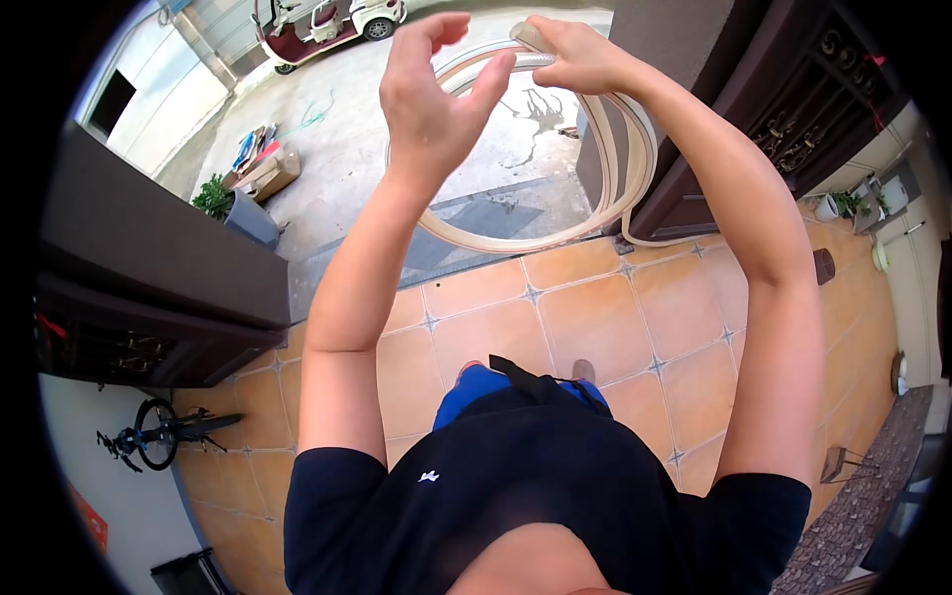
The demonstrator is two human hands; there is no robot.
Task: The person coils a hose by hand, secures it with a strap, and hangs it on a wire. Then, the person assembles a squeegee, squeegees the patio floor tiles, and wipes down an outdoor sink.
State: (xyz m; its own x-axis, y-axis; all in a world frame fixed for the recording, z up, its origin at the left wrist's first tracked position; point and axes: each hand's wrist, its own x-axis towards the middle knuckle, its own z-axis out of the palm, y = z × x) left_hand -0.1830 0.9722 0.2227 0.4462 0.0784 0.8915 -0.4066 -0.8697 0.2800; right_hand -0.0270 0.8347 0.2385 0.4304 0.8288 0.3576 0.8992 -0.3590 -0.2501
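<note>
A large coil of pale hose or tubing [555, 243] hangs in several loops in front of me, over the doorway threshold. Its top passes through my right hand [580, 58], whose fingers and thumb are closed round the loops. My left hand [431, 99] is raised at the coil's upper left, with thumb and fingers apart and a gap between them. Behind that hand and wrist, part of the loops is hidden. A strand of the coil hangs down on the right, near the dark door's lower edge.
Dark doors stand open at left [149, 327] and right [734, 119]. Outside are a potted plant [248, 218], a cardboard box [268, 177] and a white and red vehicle [327, 30]. A bicycle [164, 434] is at lower left, on the tiled floor [486, 337].
</note>
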